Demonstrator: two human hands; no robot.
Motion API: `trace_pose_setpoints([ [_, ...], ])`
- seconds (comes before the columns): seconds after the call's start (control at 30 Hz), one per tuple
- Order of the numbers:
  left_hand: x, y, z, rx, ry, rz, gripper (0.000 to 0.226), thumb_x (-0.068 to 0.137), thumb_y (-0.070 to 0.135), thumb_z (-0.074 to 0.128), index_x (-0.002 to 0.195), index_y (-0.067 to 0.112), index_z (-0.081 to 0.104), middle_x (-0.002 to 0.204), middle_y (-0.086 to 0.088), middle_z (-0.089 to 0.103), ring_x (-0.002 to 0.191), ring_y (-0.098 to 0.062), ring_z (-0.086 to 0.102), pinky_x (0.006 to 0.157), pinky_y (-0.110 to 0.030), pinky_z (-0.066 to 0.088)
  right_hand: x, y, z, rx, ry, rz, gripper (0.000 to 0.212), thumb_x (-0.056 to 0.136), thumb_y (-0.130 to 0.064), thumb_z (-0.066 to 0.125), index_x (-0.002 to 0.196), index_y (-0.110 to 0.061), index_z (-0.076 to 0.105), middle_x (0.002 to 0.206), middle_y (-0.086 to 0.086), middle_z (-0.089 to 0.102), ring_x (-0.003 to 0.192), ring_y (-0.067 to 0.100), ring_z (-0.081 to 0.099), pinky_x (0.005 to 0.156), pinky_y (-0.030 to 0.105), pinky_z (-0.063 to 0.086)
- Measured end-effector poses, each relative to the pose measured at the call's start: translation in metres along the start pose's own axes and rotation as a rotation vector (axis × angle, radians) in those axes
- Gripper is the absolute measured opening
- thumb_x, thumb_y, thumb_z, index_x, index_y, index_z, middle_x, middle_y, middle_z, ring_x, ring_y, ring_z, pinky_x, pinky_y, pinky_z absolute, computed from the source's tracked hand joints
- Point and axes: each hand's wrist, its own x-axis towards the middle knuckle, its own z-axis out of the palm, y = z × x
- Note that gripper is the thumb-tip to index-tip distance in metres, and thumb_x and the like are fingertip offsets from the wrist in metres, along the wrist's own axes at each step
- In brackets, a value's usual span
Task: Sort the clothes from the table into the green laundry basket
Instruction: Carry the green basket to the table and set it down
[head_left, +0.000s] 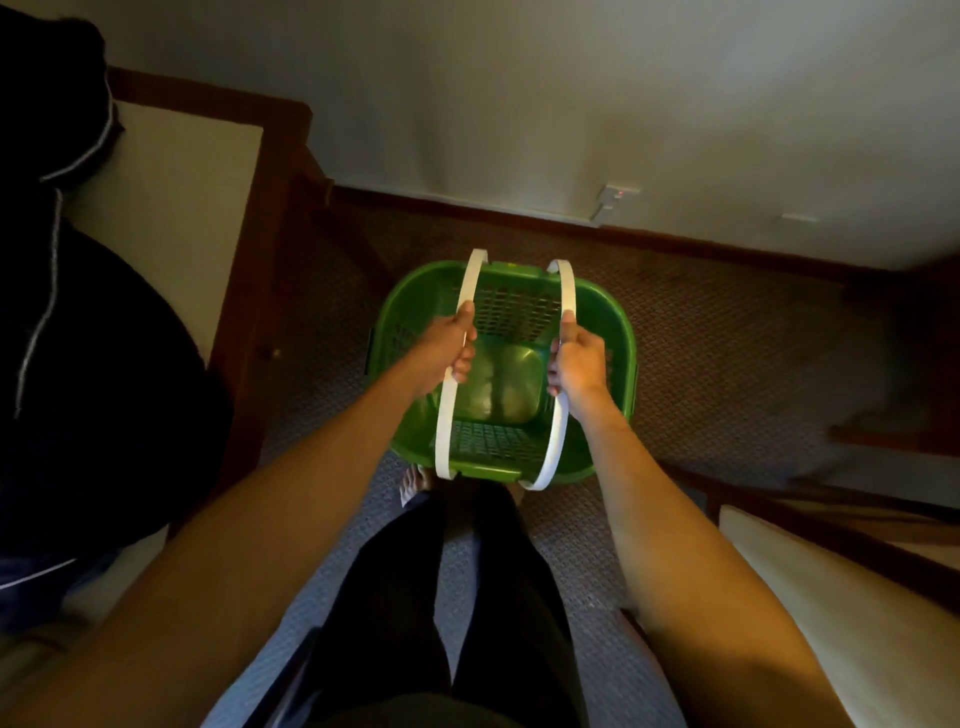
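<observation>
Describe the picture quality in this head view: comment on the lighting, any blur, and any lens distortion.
Head view: dim, warm light, with dark clothes at the left almost black; wide-angle bending curves the skirting board and stretches the forearms; the right edge is smeared; the green basket and both hands, left hand and right hand, on the white handles, are fairly sharp.

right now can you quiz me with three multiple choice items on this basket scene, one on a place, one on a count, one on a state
1. Where does the dark clothing lie?
A. inside the basket
B. on the pale surface at the left
C. on the carpet by the wall

2. How many white handles does the green laundry basket have?
A. one
B. two
C. four

3. What is inside the basket?
A. nothing visible
B. a folded towel
C. a dark jacket

Answers: 1 B, the dark heap sits left of the basket. 2 B, the left hand and right hand each grip one. 3 A, its bare green floor shows.
</observation>
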Motion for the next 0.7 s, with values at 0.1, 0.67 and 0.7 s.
trace_pose_setpoints([
  [0.1,0.008,0.009,-0.004,0.106,0.097,0.078,0.043,0.105,0.051,0.041,0.085,0.013,0.051,0.057,-0.001,0.041,0.040,-0.014,0.038,0.041,-0.025,0.035,0.012,-0.001,0.001,-0.158,0.124,-0.140,0.038,0.105,-0.047,0.039,0.095,-0.013,0.053,0.072,0.001,0.054,0.053,0.013,0.049,0.049,0.032,0.041],
  [0.67,0.046,-0.048,-0.077,1.222,0.540,0.166,0.080,0.106,0.036,0.038,0.156,-0.002,-0.011,0.167,-0.020,-0.002,0.155,-0.037,0.002,0.123,-0.054,0.011,0.062,0.080,-0.071,-0.962,0.214,-0.173,0.098,0.094,-0.019,0.059,0.156,-0.007,-0.016,0.166,0.014,-0.013,0.153,0.030,-0.011,0.125,0.049,0.014],
  [0.7,0.052,-0.054,-0.082,1.229,0.539,0.105,0.086,0.105,0.048,0.035,0.155,-0.003,-0.014,0.167,-0.020,-0.005,0.155,-0.037,-0.001,0.123,-0.054,0.007,0.069,0.087,-0.072,-0.948,0.196,-0.134,0.094,0.098,-0.025,0.054,0.155,-0.006,-0.017,0.166,0.014,-0.015,0.153,0.030,-0.013,0.125,0.050,0.014],
])
